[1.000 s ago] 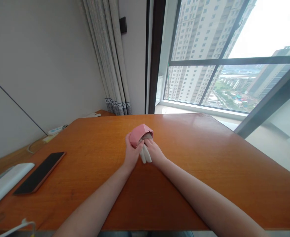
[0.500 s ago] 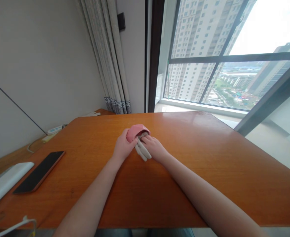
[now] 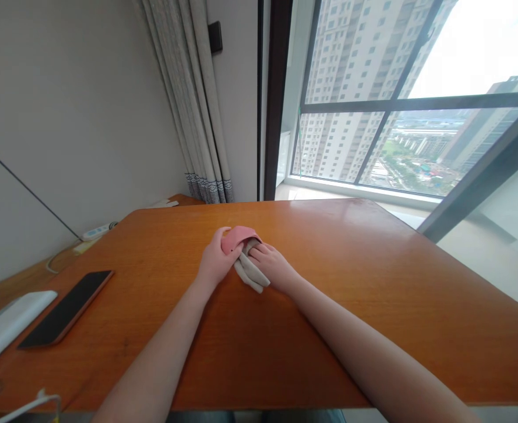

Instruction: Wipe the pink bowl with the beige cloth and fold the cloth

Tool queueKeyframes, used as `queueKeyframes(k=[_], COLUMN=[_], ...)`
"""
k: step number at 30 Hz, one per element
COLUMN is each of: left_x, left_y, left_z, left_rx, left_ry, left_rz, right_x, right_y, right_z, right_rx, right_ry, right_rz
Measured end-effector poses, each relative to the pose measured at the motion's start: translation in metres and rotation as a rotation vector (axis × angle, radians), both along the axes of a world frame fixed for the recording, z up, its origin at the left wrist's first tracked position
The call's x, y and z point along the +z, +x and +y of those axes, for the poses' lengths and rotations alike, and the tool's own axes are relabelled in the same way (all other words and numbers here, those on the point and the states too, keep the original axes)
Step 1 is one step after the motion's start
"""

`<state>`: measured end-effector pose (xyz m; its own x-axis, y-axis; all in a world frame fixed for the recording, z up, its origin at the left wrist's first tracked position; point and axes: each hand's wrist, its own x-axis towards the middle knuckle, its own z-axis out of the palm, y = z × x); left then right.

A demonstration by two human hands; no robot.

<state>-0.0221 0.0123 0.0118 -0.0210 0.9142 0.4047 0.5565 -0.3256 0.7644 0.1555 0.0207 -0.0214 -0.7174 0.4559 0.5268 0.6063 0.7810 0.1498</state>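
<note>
In the middle of the wooden table [image 3: 311, 329] is a small pink hollow item [image 3: 240, 236], its opening turned toward me; whether it is a bowl or a pouch I cannot tell. My left hand [image 3: 216, 258] grips its left side, thumb at the near rim. A pale grey cloth [image 3: 250, 273] hangs out of the opening onto the table side nearest me. My right hand [image 3: 273, 264] is closed on the cloth at the right of the opening, its fingertips partly hidden by the cloth and the pink rim.
On the left lie a black flat pad [image 3: 67, 308] with a brownish edge and a white device [image 3: 14, 323]. A white cable [image 3: 33, 402] crosses the near left corner. A power strip [image 3: 96, 231] sits beyond the left edge. Behind are a curtain [image 3: 197, 106] and a window [image 3: 373, 141].
Both hands and the pink item have shifted slightly left. More of the cloth shows outside the opening, spread wider. The left index finger has lifted a little from the pink item.
</note>
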Motion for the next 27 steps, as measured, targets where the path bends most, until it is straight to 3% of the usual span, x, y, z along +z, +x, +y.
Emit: queueKeyframes(k=[4, 7, 10, 14, 16, 20, 24, 27], left_x=[-0.019, -0.028, -0.022, -0.006, -0.003, -0.013, -0.026, -0.029], left_y=[0.023, 0.033, 0.026, 0.006, 0.004, 0.014, 0.024, 0.018], left_z=[-0.001, -0.003, -0.002, -0.002, -0.003, -0.003, 0.005, 0.013], left_rx=[0.039, 0.030, 0.025, -0.053, -0.047, 0.011, -0.046, -0.075], left_ry=[-0.040, -0.015, 0.021, 0.065, 0.078, 0.058, -0.071, -0.159], left_rz=[-0.385, -0.494, -0.397, -0.031, 0.050, -0.219, -0.532, -0.624], right_x=[-0.007, -0.008, -0.006, -0.005, -0.005, -0.006, -0.006, -0.003], right_y=[0.000, 0.001, 0.001, 0.000, 0.000, 0.002, 0.004, 0.001], right_z=[0.002, 0.002, 0.002, 0.002, 0.002, 0.001, 0.002, 0.001], right_rx=[-0.065, -0.061, -0.016, -0.002, -0.001, -0.034, -0.025, 0.026], right_ry=[0.049, 0.058, 0.068, 0.107, 0.123, 0.116, 0.053, 0.003], right_rz=[0.094, 0.134, 0.115, 0.055, 0.045, 0.102, 0.160, 0.143])
